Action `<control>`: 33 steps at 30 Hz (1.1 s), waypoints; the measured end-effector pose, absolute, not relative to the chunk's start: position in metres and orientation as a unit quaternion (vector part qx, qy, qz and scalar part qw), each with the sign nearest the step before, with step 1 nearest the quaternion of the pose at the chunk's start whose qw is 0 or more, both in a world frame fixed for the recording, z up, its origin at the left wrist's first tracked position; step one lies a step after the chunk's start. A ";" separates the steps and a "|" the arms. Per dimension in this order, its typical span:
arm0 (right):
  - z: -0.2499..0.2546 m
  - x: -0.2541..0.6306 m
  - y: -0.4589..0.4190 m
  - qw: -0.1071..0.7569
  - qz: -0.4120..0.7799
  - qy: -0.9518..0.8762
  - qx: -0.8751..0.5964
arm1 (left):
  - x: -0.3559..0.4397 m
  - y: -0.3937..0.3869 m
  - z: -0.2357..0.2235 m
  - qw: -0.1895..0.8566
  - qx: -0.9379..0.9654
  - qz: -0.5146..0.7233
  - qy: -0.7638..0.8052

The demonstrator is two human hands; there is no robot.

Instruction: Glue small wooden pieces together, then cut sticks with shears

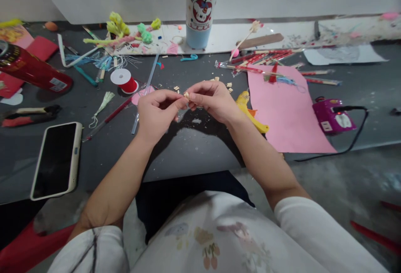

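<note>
Both hands met over the middle of the dark worktop [194, 147], the left hand [156, 112] and right hand [214, 101] each pinching a small pale bead [186, 95] between thumb and fingertips, held just above the surface. The bead was tiny and the grip shallow, so a slip looked likely; it would probably have dropped among the loose pale bits [225, 84] scattered just behind the hands and been hard to tell apart from them. The yellow tool [250, 114] lay just beside the right wrist, and a sideways move of that arm could have knocked it. The phone [56, 160] lay well apart, to the left.
</note>
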State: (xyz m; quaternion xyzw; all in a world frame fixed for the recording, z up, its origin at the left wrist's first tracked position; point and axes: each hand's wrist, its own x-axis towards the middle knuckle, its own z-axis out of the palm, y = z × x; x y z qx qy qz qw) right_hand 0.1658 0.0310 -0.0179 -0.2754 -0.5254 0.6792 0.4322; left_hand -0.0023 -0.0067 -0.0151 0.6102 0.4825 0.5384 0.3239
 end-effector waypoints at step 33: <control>-0.023 0.154 0.030 0.401 0.732 -0.474 -0.281 | -0.013 0.011 -0.030 0.426 0.577 0.519 0.465</control>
